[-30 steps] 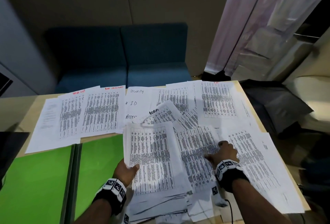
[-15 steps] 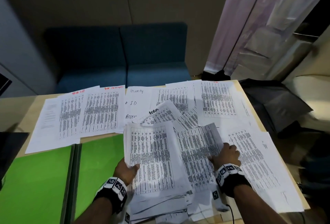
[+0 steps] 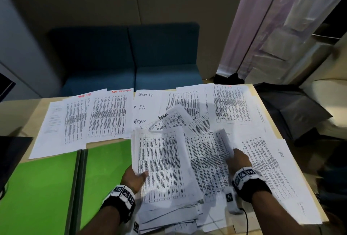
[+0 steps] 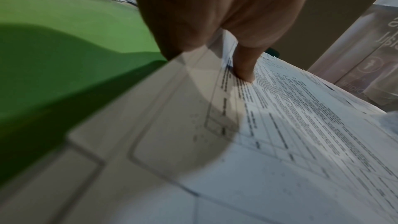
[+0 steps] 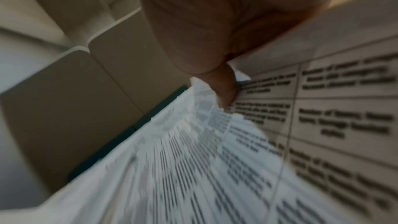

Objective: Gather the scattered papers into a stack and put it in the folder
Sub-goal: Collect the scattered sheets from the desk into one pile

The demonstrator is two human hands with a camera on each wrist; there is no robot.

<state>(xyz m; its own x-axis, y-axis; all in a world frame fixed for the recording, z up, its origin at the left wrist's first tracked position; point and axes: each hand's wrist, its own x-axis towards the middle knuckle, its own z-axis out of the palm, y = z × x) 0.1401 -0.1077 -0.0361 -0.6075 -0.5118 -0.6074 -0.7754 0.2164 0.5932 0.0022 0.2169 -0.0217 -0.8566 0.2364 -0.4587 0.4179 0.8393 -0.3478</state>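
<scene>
Right hand (image 3: 238,160) has shifted from pressing flat on a printed sheet (image 3: 206,159) to pinching its right edge; that edge now curls up off the table (image 3: 252,89). Fingers closed on the paper. Left hand (image 3: 134,177) still grips the gathered stack (image 3: 161,163) at its left edge, thumb on top. Green folder (image 3: 47,188) lies open at 9 o'clock of the stack, holding no papers. Loose sheets (image 3: 109,114) remain from 10 to 2 o'clock. Judgement: gathering under way, this sheet goes onto the stack next; many sheets left
</scene>
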